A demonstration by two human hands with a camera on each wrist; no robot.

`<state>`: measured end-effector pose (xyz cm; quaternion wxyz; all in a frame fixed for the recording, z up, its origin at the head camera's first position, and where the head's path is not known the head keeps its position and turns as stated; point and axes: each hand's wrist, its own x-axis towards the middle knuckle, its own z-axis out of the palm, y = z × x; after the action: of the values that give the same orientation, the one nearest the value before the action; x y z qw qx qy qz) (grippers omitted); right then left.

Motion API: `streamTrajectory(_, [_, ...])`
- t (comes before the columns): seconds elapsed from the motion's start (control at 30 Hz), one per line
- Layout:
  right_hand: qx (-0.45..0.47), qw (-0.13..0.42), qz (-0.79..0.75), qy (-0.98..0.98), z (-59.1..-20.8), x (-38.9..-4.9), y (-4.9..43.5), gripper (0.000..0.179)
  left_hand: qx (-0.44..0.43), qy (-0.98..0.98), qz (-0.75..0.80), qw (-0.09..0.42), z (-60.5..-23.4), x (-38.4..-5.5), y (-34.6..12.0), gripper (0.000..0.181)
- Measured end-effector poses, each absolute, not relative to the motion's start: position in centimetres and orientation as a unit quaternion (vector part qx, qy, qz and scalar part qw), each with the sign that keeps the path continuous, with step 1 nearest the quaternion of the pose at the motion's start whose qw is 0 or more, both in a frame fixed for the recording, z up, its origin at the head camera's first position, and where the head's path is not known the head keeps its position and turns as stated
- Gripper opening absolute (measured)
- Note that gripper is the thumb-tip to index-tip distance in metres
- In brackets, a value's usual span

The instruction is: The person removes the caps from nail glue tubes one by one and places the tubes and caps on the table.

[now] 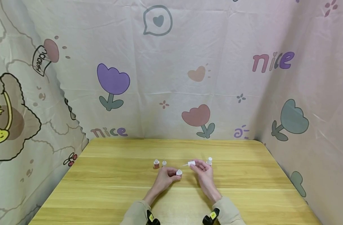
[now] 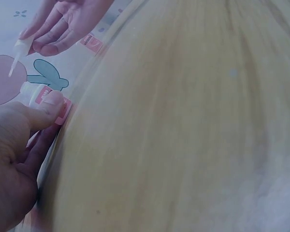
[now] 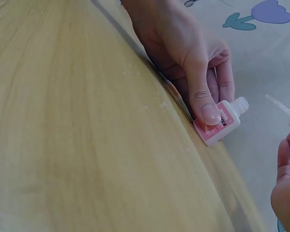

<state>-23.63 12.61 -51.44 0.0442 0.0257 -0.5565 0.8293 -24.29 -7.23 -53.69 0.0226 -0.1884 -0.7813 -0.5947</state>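
Note:
My left hand [image 1: 164, 181] pinches a small white bottle [image 3: 220, 121] with a pink label between thumb and fingers. The bottle's narrow neck is bare, and it stands upright low over the wooden table. In my right hand [image 1: 204, 175] is a white cap [image 1: 191, 163], held by the fingertips. A thin brush-like stem [image 3: 279, 103] sticks out of that cap and points left, toward the bottle's side. Cap and bottle are apart, with a short gap between them. In the left wrist view, the thumb covers part of the bottle's label.
Beyond my left hand stand another small bottle [image 1: 156, 164] with a reddish label and a small white piece [image 1: 164, 163] with a thin tip upward. A white-capped bottle [image 1: 209, 160] is partly hidden behind my right hand. Printed cloth [image 1: 165, 68] hangs behind the wooden table [image 1: 109, 181].

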Motion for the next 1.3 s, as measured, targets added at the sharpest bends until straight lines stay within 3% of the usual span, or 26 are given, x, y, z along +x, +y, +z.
streamTrajectory(0.93, [0.027, -0.008, 0.837, -0.546, -51.55, -23.71, 13.41, 0.017, -0.188, -0.796, -0.575, 0.024, -53.42, -24.26, -7.24, 0.014])
streamTrajectory(1.13, [0.014, 0.007, 0.806, -0.591, -51.61, -23.83, 13.21, 0.032, -0.188, -0.799, -0.571, 0.026, -53.48, -24.31, -7.21, 0.014])
streamTrajectory(1.3, [0.028, -0.013, 0.779, -0.626, -51.79, -23.78, 13.37, 0.038, -0.188, -0.799, -0.571, 0.027, -53.53, -24.33, -7.22, 0.014])
